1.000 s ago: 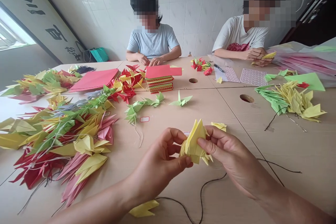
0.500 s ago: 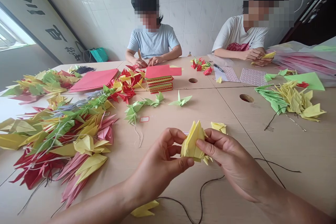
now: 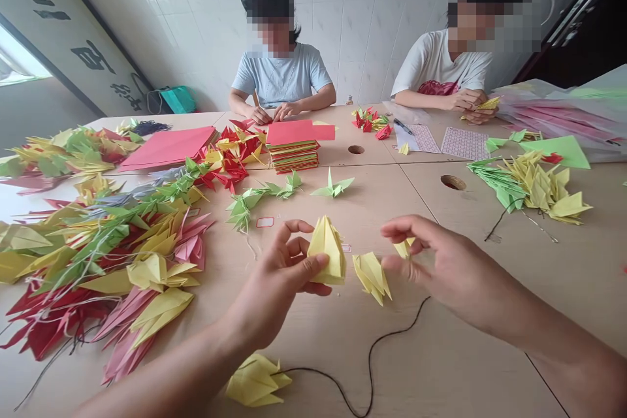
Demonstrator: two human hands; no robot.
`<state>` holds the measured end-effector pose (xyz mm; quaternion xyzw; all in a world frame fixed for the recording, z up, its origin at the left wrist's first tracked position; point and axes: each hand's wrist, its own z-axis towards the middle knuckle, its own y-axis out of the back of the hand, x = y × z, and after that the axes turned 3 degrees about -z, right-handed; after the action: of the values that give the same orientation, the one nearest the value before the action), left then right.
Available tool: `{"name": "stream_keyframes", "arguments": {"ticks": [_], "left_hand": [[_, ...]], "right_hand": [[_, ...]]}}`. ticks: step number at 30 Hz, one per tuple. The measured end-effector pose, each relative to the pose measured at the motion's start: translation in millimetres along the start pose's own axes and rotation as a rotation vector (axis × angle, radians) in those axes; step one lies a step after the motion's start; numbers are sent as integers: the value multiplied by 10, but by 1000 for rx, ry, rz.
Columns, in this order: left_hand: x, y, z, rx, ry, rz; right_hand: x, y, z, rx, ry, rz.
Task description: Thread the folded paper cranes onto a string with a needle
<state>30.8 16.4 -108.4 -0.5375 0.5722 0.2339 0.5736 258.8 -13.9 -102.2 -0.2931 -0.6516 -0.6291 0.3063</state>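
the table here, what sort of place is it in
Perhaps a craft workroom: the table bears a heap of folded paper and a stack of paper sheets, with two people at its far side.

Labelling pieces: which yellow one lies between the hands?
The yellow piece on the table, just left of the right hand; the left hand holds the yellow bundle.

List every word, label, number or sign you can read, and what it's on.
"川": large character on the calligraphy panel.
"百": same panel, lower down.
Panel's lowest character and small top writing: too unclear to read.
Red-bordered label: nothing readable.
Patterned sheets: print too small to read.
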Motion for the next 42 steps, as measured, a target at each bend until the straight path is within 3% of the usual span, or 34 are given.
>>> {"name": "stream_keyframes", "arguments": {"ticks": [3, 5, 10, 15, 20, 24, 28, 34, 37, 42], "left_hand": [[-22, 43, 20, 0, -15, 19], [-22, 54, 28, -1, -20, 34], [3, 56, 42, -13, -44, 105], [39, 62, 63, -39, -89, 226], [84, 70, 40, -41, -356, 601], [119, 71, -4, -1, -590, 951], [165, 72, -22, 75, -716, 1090], [214, 33, -16, 72, -642, 1006], [187, 17, 6, 40, -476, 832], [96, 35, 64, 9, -182, 485]], "right_hand": [[-114, 18, -24, 256, 110, -224], [-160, -59, -40, 319, 183, -294], [-136, -208, 19, 251, 274, -273], [-52, -76, 80, 90, 95, -3], [17, 18, 69, 79, -75, 402], [54, -52, 46, 25, -144, 434], [115, -139, -6, 39, -132, 448], [239, -246, -81, 102, -39, 549], [220, -187, -72, 79, 35, 501], [-61, 200, 92, -361, 89, 46]]}}
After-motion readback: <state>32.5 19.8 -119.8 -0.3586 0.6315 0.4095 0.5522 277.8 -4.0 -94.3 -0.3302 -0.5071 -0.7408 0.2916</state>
